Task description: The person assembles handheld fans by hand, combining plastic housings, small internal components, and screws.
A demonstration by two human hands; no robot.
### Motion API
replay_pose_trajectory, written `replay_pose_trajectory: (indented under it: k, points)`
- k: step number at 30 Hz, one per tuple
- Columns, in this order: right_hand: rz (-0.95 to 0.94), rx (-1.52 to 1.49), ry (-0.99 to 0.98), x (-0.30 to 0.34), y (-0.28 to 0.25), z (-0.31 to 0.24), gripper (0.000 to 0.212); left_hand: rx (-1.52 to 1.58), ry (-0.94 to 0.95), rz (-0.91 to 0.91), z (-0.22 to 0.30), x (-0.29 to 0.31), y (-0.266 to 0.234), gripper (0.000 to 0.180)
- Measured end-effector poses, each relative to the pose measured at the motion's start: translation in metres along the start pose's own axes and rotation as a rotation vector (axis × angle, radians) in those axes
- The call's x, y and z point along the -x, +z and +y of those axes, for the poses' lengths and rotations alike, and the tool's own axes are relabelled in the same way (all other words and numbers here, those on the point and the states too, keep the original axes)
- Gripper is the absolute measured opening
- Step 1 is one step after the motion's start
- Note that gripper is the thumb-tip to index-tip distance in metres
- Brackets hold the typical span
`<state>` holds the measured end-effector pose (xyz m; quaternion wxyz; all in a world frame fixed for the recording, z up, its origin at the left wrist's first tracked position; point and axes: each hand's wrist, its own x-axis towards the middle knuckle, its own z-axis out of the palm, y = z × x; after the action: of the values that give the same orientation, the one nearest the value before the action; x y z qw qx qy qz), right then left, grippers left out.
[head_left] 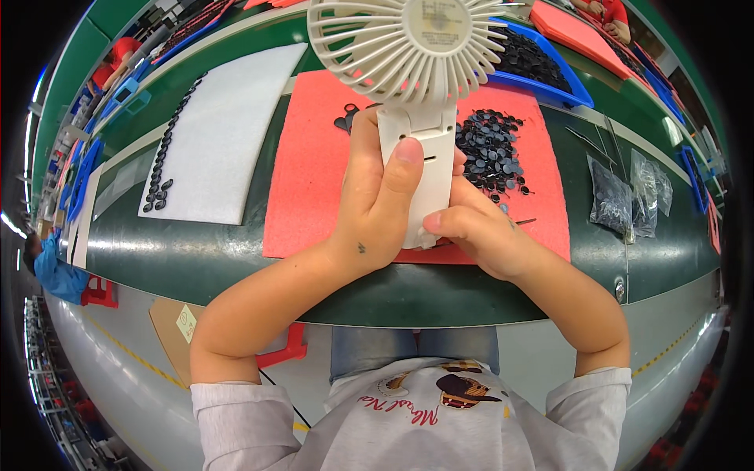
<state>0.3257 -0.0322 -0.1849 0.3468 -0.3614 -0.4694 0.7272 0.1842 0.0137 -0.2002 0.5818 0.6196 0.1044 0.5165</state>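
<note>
Label [440, 25], printed, marks white fan [429, 118]; left grip [371, 192], right grip [485, 234] closed around its handle [429, 179]

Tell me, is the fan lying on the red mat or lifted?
Lifted: the left hand clasps the fan, the right hand grips its lower end, above the red mat.

White handheld fan [428, 118], left-hand grip [373, 188] round the handle [432, 184] with thumb [403, 166] flat on it, right-hand grip [487, 239] holding near the bottom end. Under that there's a pinkish-red mat [306, 180] on the green desk [196, 271], heap of little dark discs [483, 145] on it, white sheet [220, 133] off left, plastic bags [611, 195] over right.
</note>
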Motion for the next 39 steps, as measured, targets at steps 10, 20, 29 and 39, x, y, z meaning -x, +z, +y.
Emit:
replay_pose_trajectory:
  k: [10, 20, 29, 39]
  points:
    - [-0.032, -0.086, -0.119, 0.001, 0.010, -0.004, 0.088, 0.007, 0.097, 0.056, 0.008, -0.003, 0.003, 0.032]
    - [-0.106, 0.483, -0.397, 0.003, 0.004, 0.003, 0.100, 0.058, -0.011, 0.149, 0.021, -0.007, 0.002, 0.039]
    - [0.004, 0.727, -0.288, 0.004, 0.007, 0.000, 0.096, 0.092, -0.123, 0.217, 0.021, -0.008, 0.002, 0.036]
    - [0.059, 0.513, -0.358, 0.001, 0.006, 0.003, 0.081, -0.001, 0.043, 0.231, 0.016, -0.010, -0.004, 0.031]
